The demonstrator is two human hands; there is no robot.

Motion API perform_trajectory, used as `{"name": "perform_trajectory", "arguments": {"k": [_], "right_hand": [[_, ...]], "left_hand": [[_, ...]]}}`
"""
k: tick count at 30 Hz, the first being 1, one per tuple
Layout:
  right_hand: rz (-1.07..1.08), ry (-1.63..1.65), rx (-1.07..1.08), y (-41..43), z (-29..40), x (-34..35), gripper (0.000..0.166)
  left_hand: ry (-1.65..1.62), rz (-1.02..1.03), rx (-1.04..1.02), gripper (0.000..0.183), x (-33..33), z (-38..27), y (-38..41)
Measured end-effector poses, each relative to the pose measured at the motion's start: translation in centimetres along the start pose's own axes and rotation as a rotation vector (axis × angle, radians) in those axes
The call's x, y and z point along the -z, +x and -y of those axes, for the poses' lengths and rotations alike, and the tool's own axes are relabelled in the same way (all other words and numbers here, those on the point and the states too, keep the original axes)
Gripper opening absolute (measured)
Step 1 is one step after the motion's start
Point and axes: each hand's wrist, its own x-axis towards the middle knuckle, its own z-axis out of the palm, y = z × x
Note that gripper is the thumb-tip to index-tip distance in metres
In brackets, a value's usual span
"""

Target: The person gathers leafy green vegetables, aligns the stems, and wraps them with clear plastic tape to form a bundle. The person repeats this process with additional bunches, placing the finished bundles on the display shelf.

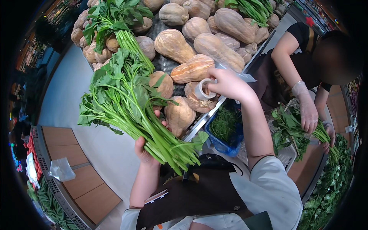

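My left hand point(147, 149) grips a large bunch of leafy green vegetables point(129, 112) by its stems, leaves pointing up and left. My right hand point(227, 83) has its fingers at a roll of clear tape point(200, 89), whose ring stands over a ribbed squash at the display's edge. A piece of clear plastic film point(246, 77) shows behind that hand. Another bunch of greens point(129, 43) lies beyond, on the squashes. Butternut-type squashes point(174, 46) are heaped on a dark mesh mat point(164, 61) before me.
At the right, a co-worker's gloved hands point(309, 115) hold greens above a white plastic crate point(287, 155). A blue-lined container point(224, 146) of fine herbs stands beside the display's metal edge point(205, 118). More produce shelving point(66, 184) curves along the lower left.
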Motion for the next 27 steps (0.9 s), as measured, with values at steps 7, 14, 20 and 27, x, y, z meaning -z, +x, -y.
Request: {"name": "perform_trajectory", "arguments": {"k": [7, 14, 20, 27], "right_hand": [[-0.481, -0.149, 0.035, 3.0, -1.4, 0.3, 0.021], [-0.279, -0.095, -0.185, 6.2, -2.9, -0.1, 0.031], [-0.643, -0.374, 0.008, 1.4, -0.2, 1.6, 0.037], [-0.074, 0.221, 0.503, -9.1, 9.8, 1.0, 0.025]], "left_hand": [[-0.021, -0.012, 0.003, 0.084, -0.7, 0.0, 0.2], [-0.022, 0.023, 0.005, 0.076, -0.1, -0.2, 0.1], [-0.013, -0.044, -0.022, 0.084, -0.9, 0.1, 0.4], [-0.082, 0.033, 0.05, 0.082, -0.5, 0.3, 0.3]]}}
